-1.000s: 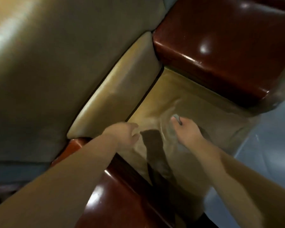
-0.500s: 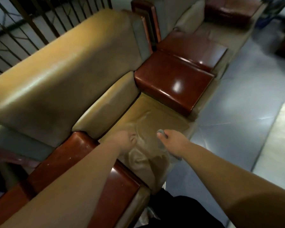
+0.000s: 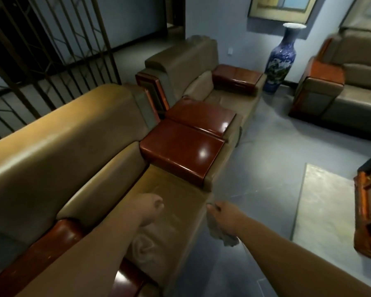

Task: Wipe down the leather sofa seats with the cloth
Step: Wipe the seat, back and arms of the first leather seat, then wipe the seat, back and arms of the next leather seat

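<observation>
Grey cloth point(image 3: 220, 231) gripped in right hand point(image 3: 224, 213), left hand point(image 3: 151, 207) fisted, empty

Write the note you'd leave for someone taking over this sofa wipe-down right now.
Left hand: fingers curled, holding nothing, over the near seat.
Right hand: grips the grey cloth, which hangs off the seat's front edge, above the floor.
Done: cannot be told from this view; the near seat shows faint streaks, and the cloth is off the leather.
Left: the far armchair seat beyond the two wooden armrests, and the sofa seat on the right.
</observation>
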